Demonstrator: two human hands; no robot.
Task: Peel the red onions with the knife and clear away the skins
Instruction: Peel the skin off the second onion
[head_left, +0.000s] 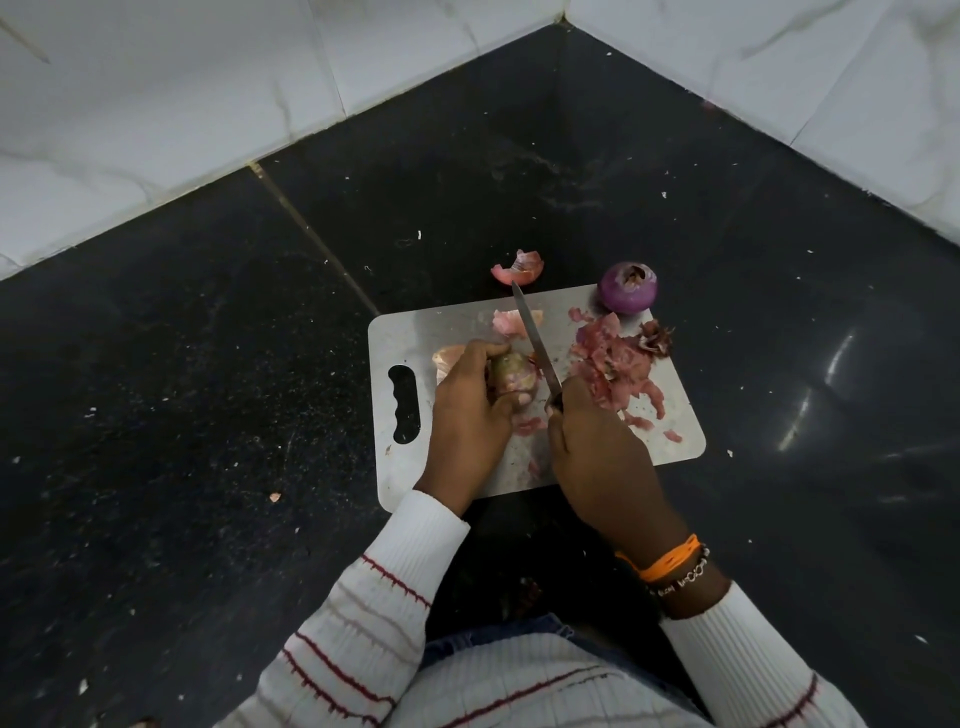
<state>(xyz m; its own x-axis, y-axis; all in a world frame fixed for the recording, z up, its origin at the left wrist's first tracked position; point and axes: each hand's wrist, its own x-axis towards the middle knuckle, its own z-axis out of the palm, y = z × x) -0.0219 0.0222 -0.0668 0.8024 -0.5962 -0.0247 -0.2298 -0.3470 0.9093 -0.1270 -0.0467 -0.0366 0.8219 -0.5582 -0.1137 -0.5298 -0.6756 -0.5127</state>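
Note:
A steel cutting board (467, 322) lies on a black stone counter. My left hand (470, 410) grips a partly skinned red onion (514, 375) over the board's middle. My right hand (597, 447) holds a knife (535, 343) by its handle, the thin blade pointing away, just right of that onion. A peeled purple onion (627, 287) sits at the board's far right corner. A heap of pink onion skins (618, 364) covers the board's right side. More skin pieces lie near the blade (506, 323) and beside my left hand (448, 358).
One curled skin (518, 267) lies on the counter (208, 389) just beyond the board. White marble-tiled walls (156, 104) meet in a corner at the back. Small crumbs dot the counter. The board's handle slot (405, 405) is at its left end.

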